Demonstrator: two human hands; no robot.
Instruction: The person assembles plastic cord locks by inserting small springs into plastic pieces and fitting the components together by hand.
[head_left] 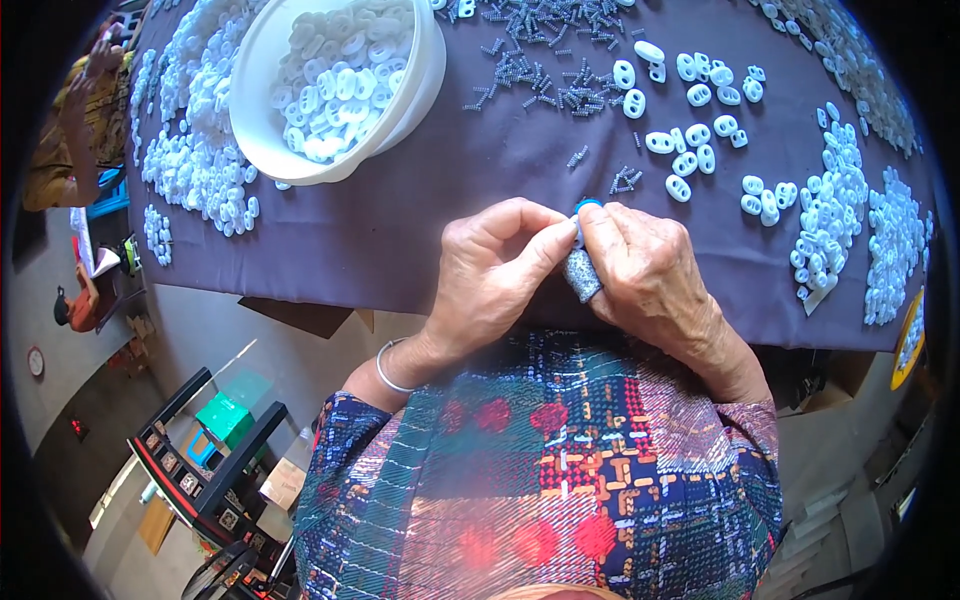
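Now, left hand [488,260]: fingertips pinching pale piece [578,235]
Right hand [648,258]: fingers curled by speckled grey cylinder [582,276], grip hidden
Purple cloth [390,235]: grey metal springs [583,98], white two-holed ovals [678,188]

Head-worn fisheye view, looking down on a table [370,225]

A single upright view looks from head height, aimed down past a patterned top [470,440], which fills the lower centre, to the table reaching away ahead. The camera is near: the left hand [495,265] and right hand [645,260] sit close to the middle, seen from above. The wide lens bows the table's front edge and leaves a curved black border. Toward the left rim it takes in floor [215,325] and a co-worker in orange [90,298], farther off, small and tipped sideways.
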